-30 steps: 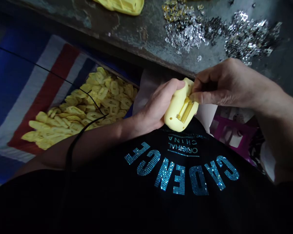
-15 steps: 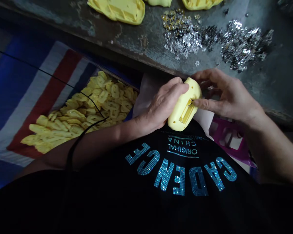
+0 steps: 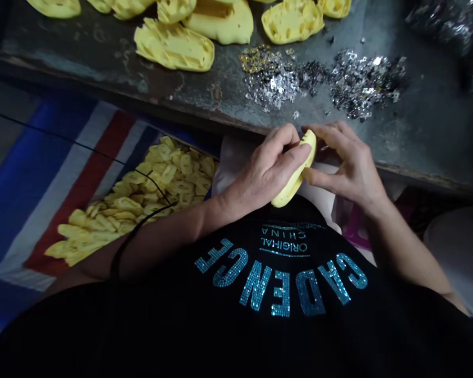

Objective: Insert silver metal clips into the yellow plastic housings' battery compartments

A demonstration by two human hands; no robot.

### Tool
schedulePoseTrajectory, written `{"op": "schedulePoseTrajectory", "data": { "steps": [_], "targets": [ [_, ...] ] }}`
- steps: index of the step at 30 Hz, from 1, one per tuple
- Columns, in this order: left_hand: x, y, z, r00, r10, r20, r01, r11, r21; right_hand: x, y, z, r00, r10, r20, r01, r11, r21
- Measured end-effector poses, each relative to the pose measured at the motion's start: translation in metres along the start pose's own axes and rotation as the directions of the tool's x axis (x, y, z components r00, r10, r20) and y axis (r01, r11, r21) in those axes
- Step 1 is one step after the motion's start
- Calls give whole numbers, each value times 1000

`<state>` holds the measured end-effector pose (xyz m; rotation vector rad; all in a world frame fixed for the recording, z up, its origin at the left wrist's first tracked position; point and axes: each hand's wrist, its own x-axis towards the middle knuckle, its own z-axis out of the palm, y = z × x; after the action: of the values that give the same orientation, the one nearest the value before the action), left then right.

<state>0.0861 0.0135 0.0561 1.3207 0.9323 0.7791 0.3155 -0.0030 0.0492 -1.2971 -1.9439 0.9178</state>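
Observation:
My left hand (image 3: 276, 163) is closed round a yellow plastic shell (image 3: 289, 190), its thumb lying along the near face. The shell is tilted nearly edge-on, so the battery slot seen earlier is mostly turned out of sight. On the other side, my right hand (image 3: 345, 163) grips the shell too: the thumb tip presses its edge and the index finger reaches its upper end. The remaining right fingers curl behind, partly hidden. Both hands are in front of the bench edge, above my lap. Whether a small metal clip is between the right fingers cannot be seen.
Small metal clips lie in a left heap (image 3: 274, 84) and a right heap (image 3: 364, 81) on the metal bench (image 3: 102, 79). Several yellow shells (image 3: 175, 47) stand behind. Lower left, many yellow parts (image 3: 122, 205) lie on striped sheeting (image 3: 82, 189); a black cord (image 3: 142, 173) crosses them.
The shell has been turned from its slotted face to nearly edge-on. My right thumb and fingers have shifted from the slot to spread round the shell. The view shows more of the bench.

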Motion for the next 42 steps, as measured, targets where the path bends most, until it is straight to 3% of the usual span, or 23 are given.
{"op": "schedulePoseTrajectory", "data": {
  "steps": [4, 7, 10, 12, 14, 16, 20, 24, 30, 35, 37, 39, 41, 42],
  "targets": [
    [-9, 13, -7, 987, -37, 158, 37, 999, -1, -23, 19, 29, 962, 39, -270, -9, 994, 111],
    [-20, 16, -7, 970, 83, 227, -134, 967, 218, -32, 35, 53, 848, 33, -530, 27, 994, 105],
    [-27, 17, -1, 913, 269, 307, -403, 720, 565, -29, 46, 65, 702, -109, -704, 89, 994, -65],
    [-28, 20, 3, 868, 335, 366, -495, 524, 693, -24, 46, 64, 603, -226, -765, 111, 974, -199],
    [-27, 25, 6, 836, 372, 403, -537, 402, 742, -21, 41, 59, 555, -273, -786, 96, 959, -265],
    [-24, 29, 6, 808, 421, 412, -565, 356, 744, -23, 32, 54, 569, -253, -782, 74, 963, -258],
    [-16, 31, 3, 788, 449, 421, -593, 373, 713, -32, 23, 50, 605, -202, -770, 70, 977, -200],
    [-13, 28, 0, 799, 411, 438, -590, 399, 702, -41, 32, 53, 633, -197, -748, 49, 975, -216],
    [-15, 20, -4, 826, 380, 417, -561, 484, 672, -49, 32, 52, 715, -146, -684, -106, 944, -312],
    [-15, 7, -10, 835, 412, 364, -549, 579, 603, -41, 14, 55, 705, -147, -693, -18, 974, -225],
    [-15, 3, -18, 890, 336, 307, -454, 700, 552, -37, 13, 49, 785, -85, -614, 10, 992, -125],
    [-17, 1, -30, 957, 194, 213, -275, 841, 466, -31, 19, 34, 875, -39, -482, 3, 997, -74],
    [-19, -2, -43, 995, 5, 96, -32, 959, 281, -24, 29, 14, 910, -26, -414, -37, 989, -144],
    [-22, -5, -50, 994, -99, 44, 91, 984, 152, -20, 33, 4, 911, -22, -412, -79, 971, -227]
  ]
}}
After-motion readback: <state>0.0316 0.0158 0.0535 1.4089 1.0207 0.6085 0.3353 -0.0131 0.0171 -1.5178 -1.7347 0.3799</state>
